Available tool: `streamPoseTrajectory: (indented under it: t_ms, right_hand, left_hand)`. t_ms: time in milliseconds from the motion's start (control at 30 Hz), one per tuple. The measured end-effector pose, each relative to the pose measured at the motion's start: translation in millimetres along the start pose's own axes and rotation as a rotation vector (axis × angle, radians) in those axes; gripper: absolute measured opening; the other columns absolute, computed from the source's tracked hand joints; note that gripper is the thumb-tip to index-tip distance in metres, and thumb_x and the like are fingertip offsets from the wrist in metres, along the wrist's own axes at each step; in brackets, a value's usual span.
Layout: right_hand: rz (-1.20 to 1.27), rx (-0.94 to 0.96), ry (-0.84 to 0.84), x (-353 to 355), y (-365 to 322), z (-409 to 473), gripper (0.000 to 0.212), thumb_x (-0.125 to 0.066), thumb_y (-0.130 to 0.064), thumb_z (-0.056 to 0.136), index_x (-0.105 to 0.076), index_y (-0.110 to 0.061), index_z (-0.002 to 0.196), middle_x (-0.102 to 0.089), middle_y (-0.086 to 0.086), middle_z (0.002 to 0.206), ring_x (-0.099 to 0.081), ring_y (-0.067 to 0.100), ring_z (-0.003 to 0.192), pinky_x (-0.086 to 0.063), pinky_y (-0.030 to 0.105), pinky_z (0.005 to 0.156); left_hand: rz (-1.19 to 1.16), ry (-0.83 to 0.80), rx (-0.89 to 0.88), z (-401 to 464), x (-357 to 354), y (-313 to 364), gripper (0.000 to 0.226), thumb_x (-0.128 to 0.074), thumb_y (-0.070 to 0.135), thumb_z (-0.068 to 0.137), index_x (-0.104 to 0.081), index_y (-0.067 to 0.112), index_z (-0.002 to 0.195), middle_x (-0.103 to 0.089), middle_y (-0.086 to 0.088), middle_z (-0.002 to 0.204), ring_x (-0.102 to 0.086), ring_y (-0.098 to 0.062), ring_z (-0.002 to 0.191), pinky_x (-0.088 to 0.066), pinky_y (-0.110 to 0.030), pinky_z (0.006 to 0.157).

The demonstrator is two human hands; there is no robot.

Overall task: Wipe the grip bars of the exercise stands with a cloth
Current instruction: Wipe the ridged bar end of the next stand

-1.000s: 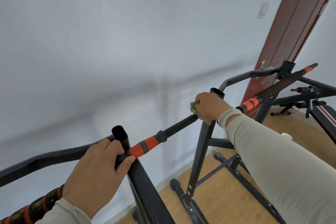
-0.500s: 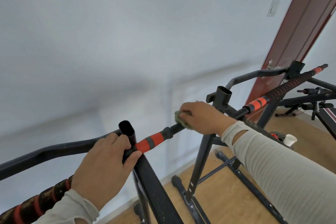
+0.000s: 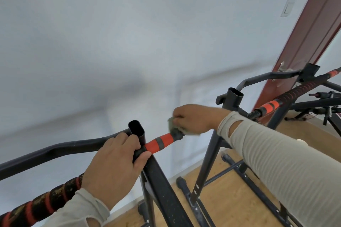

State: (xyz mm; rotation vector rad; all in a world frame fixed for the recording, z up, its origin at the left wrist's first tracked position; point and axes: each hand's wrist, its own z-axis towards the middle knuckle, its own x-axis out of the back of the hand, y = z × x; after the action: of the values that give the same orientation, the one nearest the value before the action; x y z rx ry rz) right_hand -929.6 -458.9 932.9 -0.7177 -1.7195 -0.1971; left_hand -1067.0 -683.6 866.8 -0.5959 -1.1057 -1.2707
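Observation:
A black grip bar with an orange band [image 3: 160,142] runs between two black uprights of the exercise stand. My right hand [image 3: 193,118] is closed around a greenish cloth [image 3: 172,124], which it presses on the bar just right of the orange band. My left hand [image 3: 114,167] grips the near upright [image 3: 137,131] where the bar joins it. A worn black-and-red wrapped grip [image 3: 42,202] extends to the lower left. A second orange-and-black grip [image 3: 287,97] lies on the far stand at the right.
The far upright [image 3: 234,97] and its floor braces [image 3: 245,186] stand on a wooden floor. A red-brown door [image 3: 310,29] is at the right, with a light switch [image 3: 287,8] beside it. A white wall fills the background. More black equipment [image 3: 324,105] sits at the far right.
My right hand has slid the cloth leftward along the bar, from the far upright to just beside the orange band. My left hand keeps its grip on the near upright.

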Motion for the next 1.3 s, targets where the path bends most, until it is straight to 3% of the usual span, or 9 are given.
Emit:
streamPoseTrajectory:
  t_ms: [100,333,500,633,833,933,1033,1133,1300]
  right_hand:
    - [0.057,0.088,0.104,-16.9,-4.4,-6.4,0.022,-0.04,-0.034,0.105,-0.056,-0.023,0.094,-0.065,-0.005,0.082,-0.058,0.013,0.069,-0.046,0.032,0.067]
    - [-0.156,-0.17,0.31,-1.2,59.6,-27.1,0.022,-0.037,-0.032,0.108,-0.054,-0.02,0.099,-0.057,-0.005,0.081,-0.06,0.024,0.079,-0.049,0.038,0.073]
    - [0.188,-0.009,0.424,-47.5,7.4,-22.4,0.022,-0.04,-0.029,0.106,-0.059,-0.026,0.097,-0.068,-0.013,0.088,-0.062,0.012,0.08,-0.046,0.028,0.094]
    - [0.057,0.136,0.614,-72.5,8.5,-29.7,0.028,-0.041,-0.022,0.106,-0.068,-0.026,0.109,-0.071,-0.009,0.099,-0.063,0.015,0.096,-0.027,0.039,0.121]
    - [0.169,-0.178,0.866,-59.2,74.3,-31.5,0.027,-0.047,-0.021,0.106,-0.073,-0.017,0.105,-0.073,-0.002,0.092,-0.065,0.02,0.089,-0.054,0.045,0.09]
    - [0.313,-0.182,0.934,-79.0,48.8,-29.2,0.024,-0.051,-0.019,0.104,-0.073,-0.021,0.115,-0.073,-0.005,0.11,-0.065,0.02,0.106,-0.053,0.042,0.097]
    - [0.178,0.044,0.956,-111.3,5.7,-36.2,0.018,-0.06,-0.007,0.099,-0.071,-0.018,0.108,-0.072,-0.002,0.115,-0.061,0.022,0.116,-0.048,0.043,0.108]
    - [0.021,0.195,1.048,-118.5,28.8,-32.3,0.014,-0.071,-0.002,0.092,-0.071,-0.013,0.102,-0.074,-0.001,0.116,-0.064,0.019,0.117,-0.039,0.046,0.116]
    - [0.166,-0.039,1.101,-110.0,76.4,-30.6,0.012,-0.059,-0.005,0.101,-0.069,-0.012,0.102,-0.07,-0.005,0.111,-0.064,0.022,0.101,-0.042,0.048,0.108]
  left_hand:
    - [-0.005,0.026,-0.006,-0.3,-0.2,-1.0,0.025,-0.045,0.058,0.089,-0.046,0.034,0.081,-0.05,0.014,0.075,-0.049,-0.01,0.068,-0.043,-0.024,0.066]
    - [0.031,0.013,0.0,0.6,-1.7,-0.6,0.026,-0.042,0.059,0.089,-0.047,0.035,0.082,-0.051,0.014,0.076,-0.048,-0.01,0.067,-0.044,-0.024,0.065]
    - [0.014,0.008,0.004,0.5,-0.5,-1.1,0.024,-0.043,0.059,0.088,-0.047,0.036,0.081,-0.05,0.015,0.076,-0.048,-0.009,0.067,-0.04,-0.024,0.064]
    - [0.038,0.046,-0.001,0.4,-0.2,1.1,0.021,-0.053,0.055,0.085,-0.049,0.035,0.081,-0.052,0.014,0.076,-0.047,-0.009,0.065,-0.039,-0.023,0.062]
    - [0.023,0.012,0.018,0.5,-1.8,0.1,0.023,-0.065,0.051,0.086,-0.048,0.035,0.082,-0.05,0.014,0.078,-0.048,-0.01,0.068,-0.039,-0.025,0.064]
    - [0.015,-0.003,0.028,0.9,-1.2,0.4,0.022,-0.062,0.052,0.087,-0.048,0.035,0.082,-0.051,0.014,0.079,-0.049,-0.011,0.07,-0.039,-0.025,0.065]
    - [0.001,-0.025,0.036,1.7,-0.9,0.1,0.023,-0.05,0.059,0.087,-0.049,0.036,0.083,-0.05,0.015,0.08,-0.049,-0.01,0.071,-0.039,-0.025,0.067]
    - [-0.002,-0.032,0.037,2.4,0.1,2.0,0.025,-0.047,0.06,0.085,-0.049,0.036,0.082,-0.049,0.015,0.078,-0.049,-0.01,0.069,-0.04,-0.025,0.066]
    - [0.002,-0.058,0.046,3.5,3.7,4.8,0.028,-0.041,0.063,0.084,-0.048,0.036,0.083,-0.048,0.017,0.078,-0.049,-0.01,0.07,-0.039,-0.024,0.067]
